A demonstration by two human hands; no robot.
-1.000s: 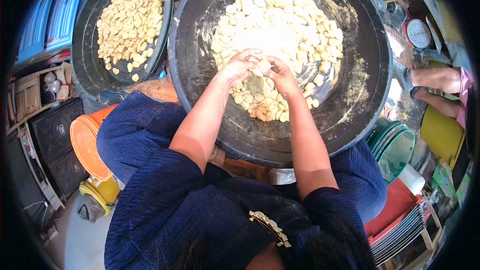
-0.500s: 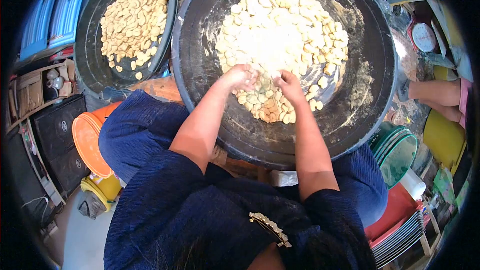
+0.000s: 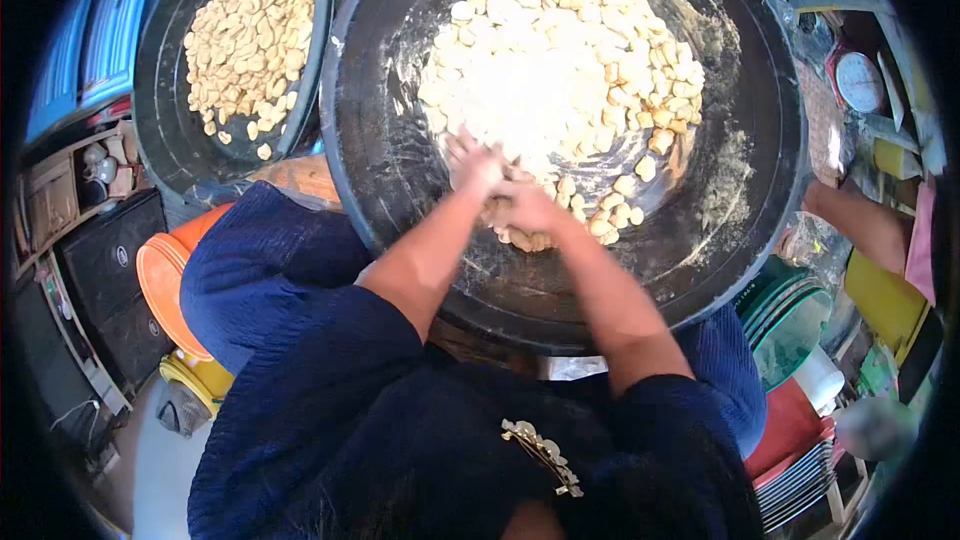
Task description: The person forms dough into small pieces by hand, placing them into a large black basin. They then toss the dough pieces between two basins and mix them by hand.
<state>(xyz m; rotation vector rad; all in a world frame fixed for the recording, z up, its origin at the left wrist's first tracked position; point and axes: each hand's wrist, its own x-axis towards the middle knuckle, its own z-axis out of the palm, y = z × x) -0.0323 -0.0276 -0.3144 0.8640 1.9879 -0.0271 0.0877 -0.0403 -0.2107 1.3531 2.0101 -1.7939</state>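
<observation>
Both my hands are low in a wide black basin (image 3: pixel 400 230), over a heap of pale, flattish rounded pieces (image 3: pixel 600 40) dusted with white powder. My left hand (image 3: pixel 478 172) is at the heap's near-left edge, with its fingers stretched apart and slightly blurred. Close against it, overlapping at the fingers, is my right hand (image 3: pixel 525 206). Motion and the overlap hide the right fingers, so I cannot make out their grip. Some pieces lie under and beside the right hand. Strong light washes out the middle of the heap.
A smaller dark tub (image 3: pixel 160 130) of similar tan pieces stands at the left. Orange buckets (image 3: pixel 165 290) sit beside my left knee, green tubs (image 3: pixel 795 335) beside my right. At the right are a dial scale (image 3: pixel 860 82) and another person's limb (image 3: pixel 865 225).
My hands have come together and moved toward the basin's near side, the right one shifting left. The view has shifted slightly. At the right, the other person's limb has changed position.
</observation>
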